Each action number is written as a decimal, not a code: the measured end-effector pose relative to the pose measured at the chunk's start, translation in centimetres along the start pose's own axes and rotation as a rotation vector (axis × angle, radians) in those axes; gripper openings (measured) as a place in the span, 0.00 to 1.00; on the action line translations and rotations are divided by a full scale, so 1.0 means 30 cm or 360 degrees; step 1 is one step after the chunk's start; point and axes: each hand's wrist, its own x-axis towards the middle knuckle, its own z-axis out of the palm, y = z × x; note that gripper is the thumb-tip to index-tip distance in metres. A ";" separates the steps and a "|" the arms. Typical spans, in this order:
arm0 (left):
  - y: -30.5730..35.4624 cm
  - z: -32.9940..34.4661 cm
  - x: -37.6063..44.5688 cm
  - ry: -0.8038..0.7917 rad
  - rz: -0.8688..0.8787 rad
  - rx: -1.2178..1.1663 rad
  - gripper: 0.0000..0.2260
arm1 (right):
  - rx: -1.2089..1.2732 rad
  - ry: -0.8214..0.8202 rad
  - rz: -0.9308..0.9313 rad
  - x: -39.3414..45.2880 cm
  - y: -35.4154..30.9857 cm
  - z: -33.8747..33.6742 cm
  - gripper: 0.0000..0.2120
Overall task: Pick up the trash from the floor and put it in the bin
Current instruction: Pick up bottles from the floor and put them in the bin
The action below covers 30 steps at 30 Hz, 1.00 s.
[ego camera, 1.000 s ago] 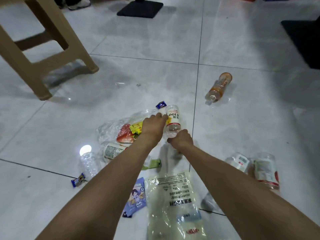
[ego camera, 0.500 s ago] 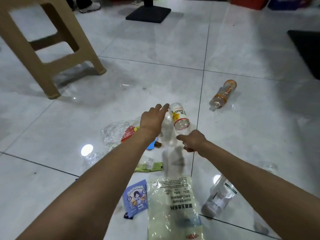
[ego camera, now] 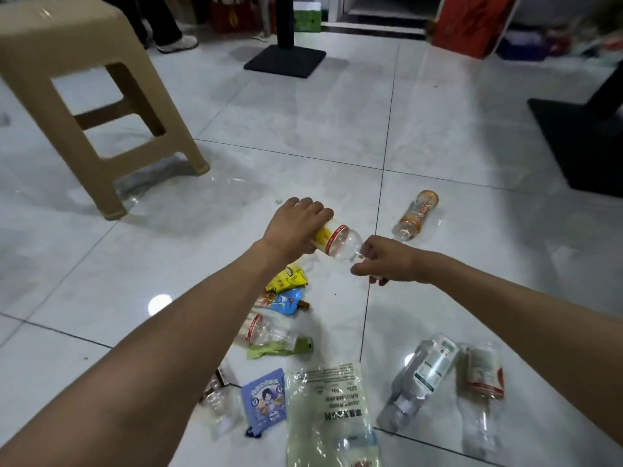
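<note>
My left hand [ego camera: 296, 224] grips the body of a clear plastic bottle with a yellow and red label [ego camera: 337, 241], held above the floor. My right hand [ego camera: 384, 261] pinches the bottle's neck end. Below lie more trash: a yellow wrapper [ego camera: 288, 278], a blue pouch [ego camera: 285, 301], a clear bottle with a red band [ego camera: 263, 330], a green wrapper [ego camera: 279, 348], a purple cartoon packet [ego camera: 266, 399], a large clear plastic bag [ego camera: 332, 416], two clear bottles [ego camera: 424, 375] [ego camera: 485, 382] at the right, and an orange-labelled bottle [ego camera: 416, 215] farther off. No bin is in view.
A beige plastic stool [ego camera: 84, 96] stands at the far left. A black table base [ego camera: 285, 60] sits at the back centre and another black base [ego camera: 586, 143] at the right. Someone's shoe [ego camera: 177, 43] shows at the back. Red boxes [ego camera: 472, 25] line the far wall.
Both hands have lifted the yellow-labelled bottle off the floor. My left hand went from touching it to gripping it, and my view has tilted up, showing more of the room.
</note>
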 end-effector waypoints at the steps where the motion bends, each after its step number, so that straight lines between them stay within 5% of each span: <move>1: -0.010 -0.067 -0.002 -0.0018 -0.0015 0.0006 0.29 | -0.0007 0.0004 -0.0005 -0.030 -0.040 -0.035 0.19; 16: -0.312 -1.707 0.099 -0.0086 -0.0149 0.0143 0.27 | -0.0306 0.0041 -0.0100 -0.793 -1.203 -0.891 0.18; 21: -0.388 -2.273 0.057 -0.0089 -0.0229 0.0085 0.26 | -0.0704 0.0152 -0.0229 -1.106 -1.616 -1.109 0.17; 26: -0.403 -2.704 -0.054 -0.0024 -0.0417 0.0002 0.26 | -0.1225 0.0512 -0.0388 -1.385 -2.004 -1.201 0.30; 30: -0.402 -2.963 -0.208 0.0063 -0.0552 0.0117 0.29 | -0.1272 0.0723 -0.0668 -1.565 -2.255 -1.142 0.39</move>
